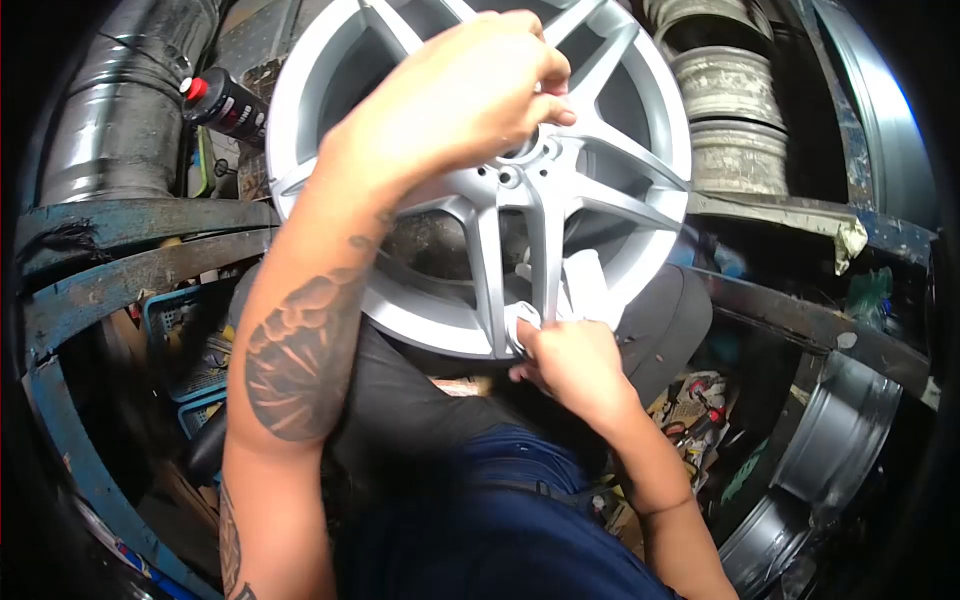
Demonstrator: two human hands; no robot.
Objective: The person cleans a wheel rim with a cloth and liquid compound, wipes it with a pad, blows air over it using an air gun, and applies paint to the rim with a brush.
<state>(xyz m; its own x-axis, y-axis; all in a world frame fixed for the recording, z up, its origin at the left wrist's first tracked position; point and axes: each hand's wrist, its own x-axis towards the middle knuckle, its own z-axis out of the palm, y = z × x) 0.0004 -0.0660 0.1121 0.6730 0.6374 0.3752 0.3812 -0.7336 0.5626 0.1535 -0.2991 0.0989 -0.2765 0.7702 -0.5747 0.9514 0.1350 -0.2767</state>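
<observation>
A silver alloy wheel (595, 130) with paired spokes is propped over my knees, its face toward me. My left hand (490, 85) is over the upper middle of the wheel, near the hub, with its fingers curled and the thumb close to them. What they hold, if anything, is hidden. Down at the lower rim, my right hand (580, 360) has its fingers closed on a white piece of material (522, 316), cloth or paper, against the base of a spoke. More white material (584, 278) shows between the spokes just above that hand.
A dark bottle with a red cap (228, 103) stands left of the wheel. Stacked worn rims (735, 110) are at the upper right, and more rims (840, 430) lie lower right. A blue metal frame (130, 225) runs alongside. Tools (700, 420) and a blue basket (185, 345) sit lower.
</observation>
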